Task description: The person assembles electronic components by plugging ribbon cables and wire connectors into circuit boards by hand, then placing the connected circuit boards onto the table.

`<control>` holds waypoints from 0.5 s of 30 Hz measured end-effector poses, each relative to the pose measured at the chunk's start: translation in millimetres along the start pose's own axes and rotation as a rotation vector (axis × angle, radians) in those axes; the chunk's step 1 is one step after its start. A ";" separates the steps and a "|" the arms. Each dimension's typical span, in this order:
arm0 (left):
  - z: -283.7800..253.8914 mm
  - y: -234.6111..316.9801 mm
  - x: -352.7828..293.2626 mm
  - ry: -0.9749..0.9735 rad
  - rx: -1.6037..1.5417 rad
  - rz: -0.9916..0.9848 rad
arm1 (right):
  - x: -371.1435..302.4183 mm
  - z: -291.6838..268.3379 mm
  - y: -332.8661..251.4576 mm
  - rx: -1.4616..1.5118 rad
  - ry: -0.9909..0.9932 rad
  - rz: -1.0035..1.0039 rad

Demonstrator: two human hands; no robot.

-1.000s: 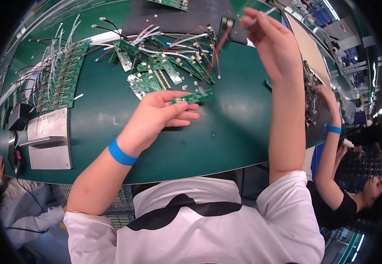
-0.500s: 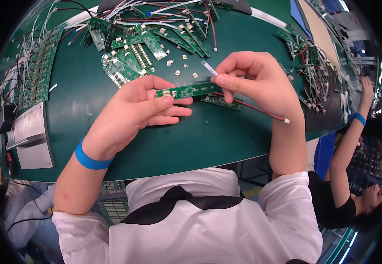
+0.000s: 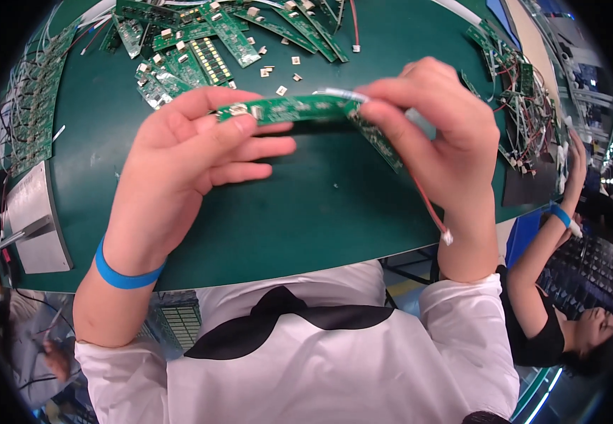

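We are at a dark green tabletop [image 3: 299, 233] that fills most of the view, a heap of circuit boards [image 3: 233, 37] toward eleven o'clock and a tangle of wired boards [image 3: 525, 78] toward two. Our left hand [image 3: 172, 148] pinches the nine o'clock end of a long green board [image 3: 292, 109] between thumb and fingers, its other fingers loosely spread. That board's axis runs nearly nine to three, its three o'clock end nearer our right hand [image 3: 458, 116]. From there a second board [image 3: 377, 145] slants toward five. Our right thumb and forefinger nip a white ribbon cable [image 3: 342, 92] along the held board's twelve o'clock edge; blur hides whether they touch. A red wire lead [image 3: 426, 200] hangs toward five. Small loose connectors [image 3: 281, 90] lie near twelve.
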State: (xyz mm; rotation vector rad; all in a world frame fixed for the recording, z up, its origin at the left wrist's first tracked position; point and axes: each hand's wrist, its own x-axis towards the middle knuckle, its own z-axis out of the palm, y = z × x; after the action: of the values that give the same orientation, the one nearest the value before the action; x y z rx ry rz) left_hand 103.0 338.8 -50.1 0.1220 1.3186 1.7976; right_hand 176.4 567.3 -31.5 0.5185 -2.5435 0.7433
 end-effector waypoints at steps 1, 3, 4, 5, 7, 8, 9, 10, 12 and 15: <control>-1.1 0.4 0.6 0.040 0.003 0.046 | -0.2 -0.8 2.0 -0.008 0.001 0.003; -3.9 -0.5 1.8 0.073 0.004 0.090 | -2.4 -2.6 4.9 0.210 0.140 0.179; -4.6 -0.7 2.5 0.114 0.005 0.134 | -3.1 -4.1 7.7 0.317 0.211 0.264; -4.3 -0.2 2.9 0.138 0.009 0.155 | -3.9 -8.2 16.4 0.359 0.205 0.197; -3.5 0.2 2.8 0.137 -0.020 0.190 | -12.0 -13.3 32.7 0.536 0.299 0.303; -3.5 0.0 3.1 0.147 -0.049 0.216 | -13.6 -15.4 36.2 0.726 0.388 0.414; -4.0 -0.3 3.0 0.144 -0.049 0.223 | -8.8 -18.7 26.1 0.786 0.344 0.531; -4.4 -0.8 3.2 0.146 -0.053 0.222 | -8.4 -20.2 26.8 0.783 0.345 0.525; -5.2 -1.2 3.0 0.147 -0.057 0.224 | -9.3 -21.2 32.3 1.160 0.340 0.662; -6.0 -1.3 2.6 0.145 -0.053 0.218 | -9.8 -26.9 35.4 1.171 0.229 0.595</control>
State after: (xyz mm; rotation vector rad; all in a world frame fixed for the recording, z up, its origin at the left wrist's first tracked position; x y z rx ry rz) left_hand 98.9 336.3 -54.7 0.1112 1.4020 2.0565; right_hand 176.4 612.8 -30.6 -0.0472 -1.7941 2.3456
